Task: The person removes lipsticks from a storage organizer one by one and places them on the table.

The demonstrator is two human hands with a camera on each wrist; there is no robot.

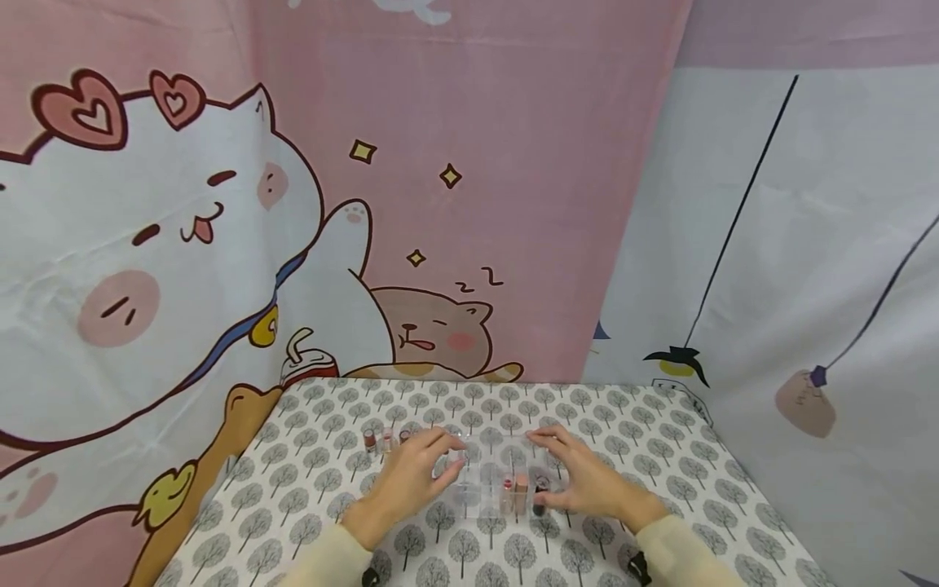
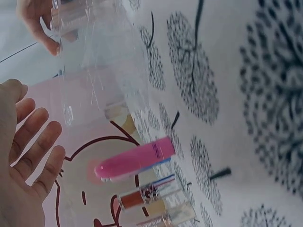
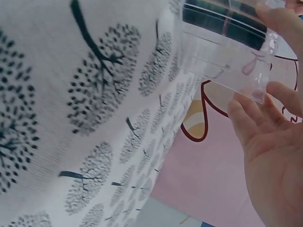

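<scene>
A clear plastic organizer box (image 1: 480, 493) sits on the table between both hands. Three lip-product tubes stand in its right part: a red-topped one (image 1: 507, 494), a tan one (image 1: 522, 492) and a black one (image 3: 222, 23). My right hand (image 1: 583, 479) spans the box's right side, thumb at the near edge and fingertips at the far corner, gripping it. On the left, my left hand (image 1: 411, 477) has its fingers loosely extended beside the box, and the left wrist view shows nothing in it. Past that hand stand a pink tube (image 2: 135, 158) and an orange-red gloss tube (image 2: 142, 197).
Several lip tubes stand in a row left of the box, among them a dark-red one (image 1: 370, 441) and a pale one (image 1: 387, 441). A white cloth with a tree print (image 1: 293, 481) covers the table. Behind it hangs a pink cartoon curtain (image 1: 528, 204).
</scene>
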